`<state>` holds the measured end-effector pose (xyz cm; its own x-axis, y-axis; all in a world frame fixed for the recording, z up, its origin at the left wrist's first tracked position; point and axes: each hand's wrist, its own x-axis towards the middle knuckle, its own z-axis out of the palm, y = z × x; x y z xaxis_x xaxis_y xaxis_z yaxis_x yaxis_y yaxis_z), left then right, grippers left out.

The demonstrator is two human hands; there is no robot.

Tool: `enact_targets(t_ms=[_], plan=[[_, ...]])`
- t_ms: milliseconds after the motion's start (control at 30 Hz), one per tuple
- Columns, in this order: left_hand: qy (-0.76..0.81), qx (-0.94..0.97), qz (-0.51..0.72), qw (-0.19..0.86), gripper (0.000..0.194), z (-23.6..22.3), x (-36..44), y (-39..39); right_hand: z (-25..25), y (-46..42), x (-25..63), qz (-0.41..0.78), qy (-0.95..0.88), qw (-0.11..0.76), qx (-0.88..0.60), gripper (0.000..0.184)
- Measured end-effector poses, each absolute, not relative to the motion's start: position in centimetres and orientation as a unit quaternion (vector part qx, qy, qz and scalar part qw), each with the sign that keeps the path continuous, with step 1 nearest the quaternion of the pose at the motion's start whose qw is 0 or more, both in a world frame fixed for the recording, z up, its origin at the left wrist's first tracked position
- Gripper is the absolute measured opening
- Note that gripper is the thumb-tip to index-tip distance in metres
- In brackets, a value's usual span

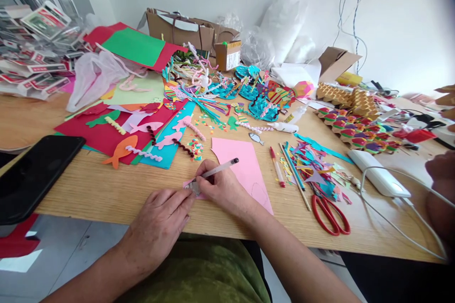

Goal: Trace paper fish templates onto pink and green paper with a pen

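My right hand (222, 187) grips a pen (222, 166) with a clear barrel and black end, its tip down at a small grey fish cutout (193, 186). Under the cutout lies a small piece of pink paper (185, 183), mostly hidden by my fingers. My left hand (165, 213) is beside it, fingers together, its fingertips holding the paper and cutout at the table's near side. A larger pink sheet (238, 158) with a drawn oval outline extends beyond my right hand. Another grey fish cutout (256, 138) rests above that sheet.
Red-handled scissors (330, 215), a red pen (277, 166) and paper scraps (316, 165) lie to the right, near a white power bank (378, 173) with a cable. On the left are a black phone (40, 175) and an orange paper fish (121, 150). Part of another person (442, 189) shows at right.
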<state>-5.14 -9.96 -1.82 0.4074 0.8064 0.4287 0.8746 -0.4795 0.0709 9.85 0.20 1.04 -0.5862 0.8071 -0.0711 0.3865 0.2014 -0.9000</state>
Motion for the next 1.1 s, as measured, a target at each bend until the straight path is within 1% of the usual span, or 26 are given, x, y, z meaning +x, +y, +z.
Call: enact_targets(t_ms=[433, 700, 1100], plan=[[-0.457, -0.869, -0.168, 0.091, 0.033, -1.0, -5.5, -8.6, 0.8, 0.4, 10.2, 0.497, -0.742, 0.231, -0.384, 0.013], [-0.459, -0.867, -0.176, 0.081, 0.031, -1.4, -5.5, -8.5, 1.1, 0.4, 10.4, 0.491, -0.746, 0.235, -0.384, 0.011], [-0.442, -0.877, -0.164, 0.091, 0.040, -1.2, -5.7, -8.2, 1.2, 0.3, 10.5, 0.500, -0.737, 0.229, -0.393, 0.012]])
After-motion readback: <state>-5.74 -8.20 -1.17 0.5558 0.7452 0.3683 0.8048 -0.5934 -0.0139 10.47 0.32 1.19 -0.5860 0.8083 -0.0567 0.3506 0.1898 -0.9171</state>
